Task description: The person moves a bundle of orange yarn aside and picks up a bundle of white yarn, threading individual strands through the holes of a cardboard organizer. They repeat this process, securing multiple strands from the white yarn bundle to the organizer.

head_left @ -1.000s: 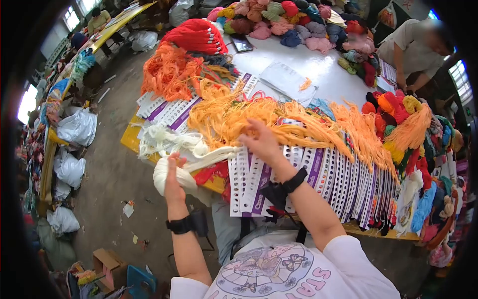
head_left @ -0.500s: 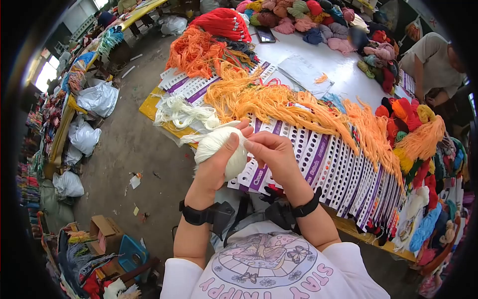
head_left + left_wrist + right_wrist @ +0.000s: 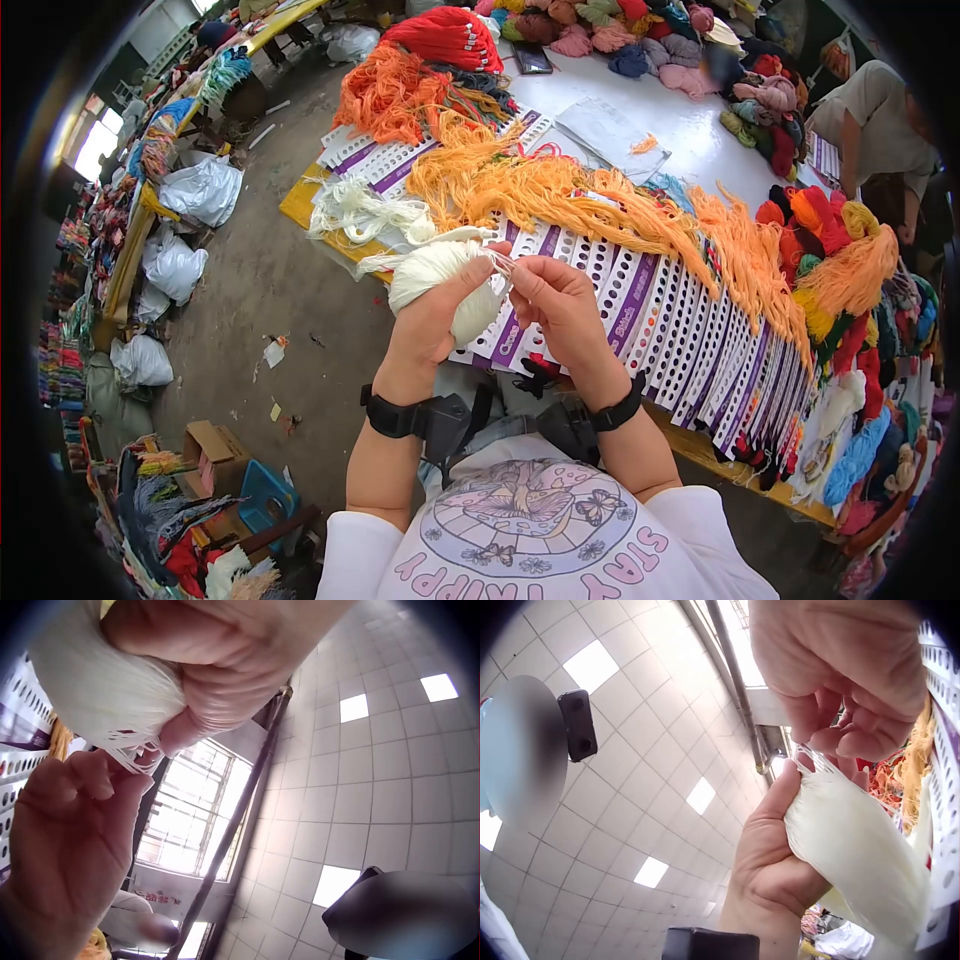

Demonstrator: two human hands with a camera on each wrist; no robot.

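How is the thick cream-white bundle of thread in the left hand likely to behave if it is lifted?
The bundle would probably feel soft and flexible, since fine strands show all over. It might snag or come loose at one end, where the right hand pinches a few.

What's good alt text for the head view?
A person's left hand holds a white yarn skein while the right hand pinches strands at its end. Beyond, light orange yarn lies across white-and-purple punched cards on a table.
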